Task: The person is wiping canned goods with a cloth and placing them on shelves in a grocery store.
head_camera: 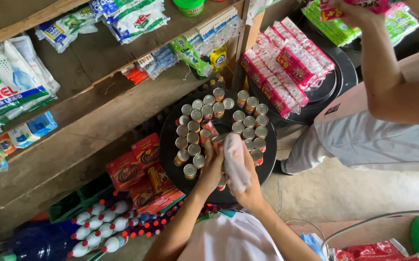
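Observation:
Several small tins (pixel 196 126) with silver tops stand close together on a round black tray (pixel 167 145) below me. My left hand (pixel 211 169) is closed around one tin at the tray's near side. My right hand (pixel 249 186) grips a pale pink cloth (pixel 235 162) that lies over the tins beside it. The two hands touch each other above the tray's front part.
Wooden shelves (pixel 74 130) at left hold detergent sachets and packets. Red packs (pixel 141 174) and white bottles with red caps (pixel 98 229) lie below. A second black tray (pixel 335 84) carries pink sachet strips. Another person (pixel 378 116) at right holds a pink packet high.

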